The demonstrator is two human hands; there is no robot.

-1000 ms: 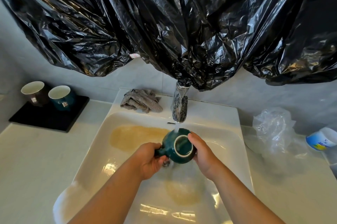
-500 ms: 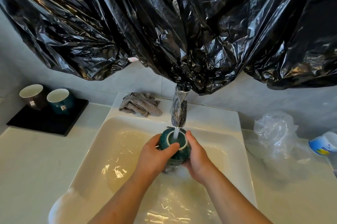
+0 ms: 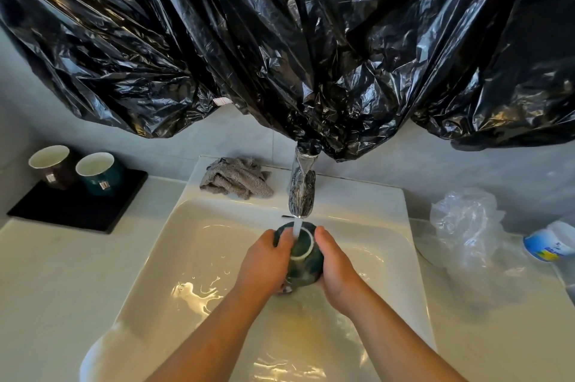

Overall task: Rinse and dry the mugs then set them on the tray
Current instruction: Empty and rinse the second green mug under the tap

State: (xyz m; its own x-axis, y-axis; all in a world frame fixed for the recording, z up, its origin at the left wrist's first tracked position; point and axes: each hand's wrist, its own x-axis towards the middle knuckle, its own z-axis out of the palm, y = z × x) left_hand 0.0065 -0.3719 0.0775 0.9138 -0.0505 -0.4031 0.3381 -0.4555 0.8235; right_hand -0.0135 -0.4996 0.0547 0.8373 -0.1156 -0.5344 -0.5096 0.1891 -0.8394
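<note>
1. Far left: a black tray (image 3: pixel 77 210) sits on the white counter (image 3: pixel 46 272), against the wall. On it stand a brown mug (image 3: pixel 54 168) and, just beside it, a dark teal mug (image 3: pixel 99 174), both upright, mouths up.
2. Left of centre: a crumpled grey cloth (image 3: pixel 236 178) lies on the back ledge of the sink (image 3: pixel 199 226).
3. Overhead: black plastic sheeting (image 3: pixel 280 39) hangs across the wall and covers the top of the faucet (image 3: pixel 301 192), leaving only the spout exposed.
4. Centre: the held mug (image 3: pixel 306 260) is over the basin, directly below the spout. The water stream (image 3: pixel 297 227) falls onto its rim area.
5. The left hand (image 3: pixel 264 260) is curled round the left side of the held mug, thumb across the rim. The right hand (image 3: pixel 336 266) is curled round the right side, thumb at the rim.
6. Right: a clear plastic bag (image 3: pixel 466 226) and a white-and-blue container (image 3: pixel 547 244) lie on the counter, well apart from the sink bowl.
7. Change: one second ago the held mug lay mouth toward the camera, handle to the left, with brown water pooled at the basin's back left. That pool is now gone.
8. Orientation: the long axis is near upright, mouth up and tilted toward the camera. The handle is hidden.
</note>
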